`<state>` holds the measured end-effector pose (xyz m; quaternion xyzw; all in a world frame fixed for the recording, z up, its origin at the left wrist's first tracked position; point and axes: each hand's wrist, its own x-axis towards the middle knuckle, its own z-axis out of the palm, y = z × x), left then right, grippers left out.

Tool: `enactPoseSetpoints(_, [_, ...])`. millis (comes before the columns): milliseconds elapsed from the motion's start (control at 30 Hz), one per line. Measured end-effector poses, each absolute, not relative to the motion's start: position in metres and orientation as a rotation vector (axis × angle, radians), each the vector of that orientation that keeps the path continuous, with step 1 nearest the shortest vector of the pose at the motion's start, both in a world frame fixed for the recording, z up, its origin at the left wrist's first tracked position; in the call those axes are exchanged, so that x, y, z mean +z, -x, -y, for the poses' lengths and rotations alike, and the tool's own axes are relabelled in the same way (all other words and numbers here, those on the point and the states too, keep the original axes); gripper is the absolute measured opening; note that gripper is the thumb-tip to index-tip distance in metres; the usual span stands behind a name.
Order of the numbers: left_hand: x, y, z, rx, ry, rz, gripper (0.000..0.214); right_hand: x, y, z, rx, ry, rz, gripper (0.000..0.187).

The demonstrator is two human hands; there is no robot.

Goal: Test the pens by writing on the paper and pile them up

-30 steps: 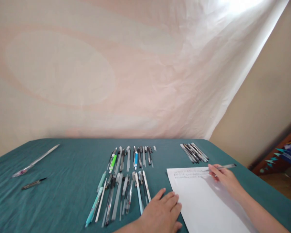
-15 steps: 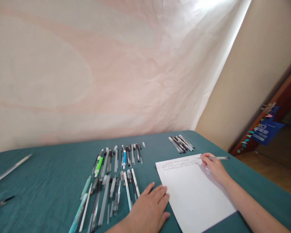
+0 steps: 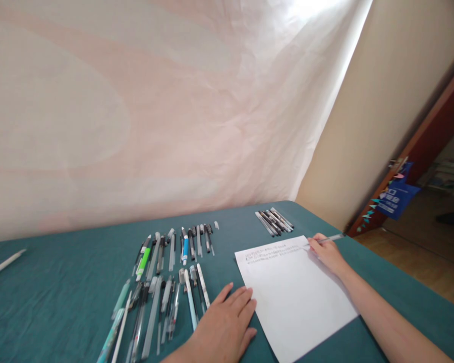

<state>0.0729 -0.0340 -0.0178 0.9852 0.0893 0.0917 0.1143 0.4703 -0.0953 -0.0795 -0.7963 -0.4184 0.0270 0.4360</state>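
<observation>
A white sheet of paper (image 3: 298,302) lies on the green tablecloth, with a few lines of handwriting across its top. My right hand (image 3: 323,252) rests at the sheet's upper right edge, fingers pinched around a clear pen (image 3: 333,238) whose tip is at the written lines. Flat beside the sheet's left edge is my left hand (image 3: 227,322), fingers spread, fingertips at the paper's border and holding nothing. Just left of that hand lie a light blue pen (image 3: 191,300) and a white pen (image 3: 203,285), partly hidden by it.
Several pens lie in two rows on the left, among them a green pen (image 3: 143,263) and a blue-and-white pen (image 3: 185,247). A bundle of pens (image 3: 274,222) sits beyond the paper. A lone pen (image 3: 3,264) is at far left. A pale curtain (image 3: 174,111) hangs behind the table (image 3: 60,297).
The view has turned a little to the right, so everything appears shifted left. My right hand keeps hold of the pen near the writing; my left hand stays flat beside the paper.
</observation>
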Motion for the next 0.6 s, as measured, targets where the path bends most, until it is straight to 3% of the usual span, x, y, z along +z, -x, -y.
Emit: enactPoseSetpoints(600, [-0.0174, -0.0742, 0.0345, 0.269, -2.884, -0.260, 0.041, -0.0796, -0.4737, 0.0915, -0.019, 2.138, 1.151, 0.023])
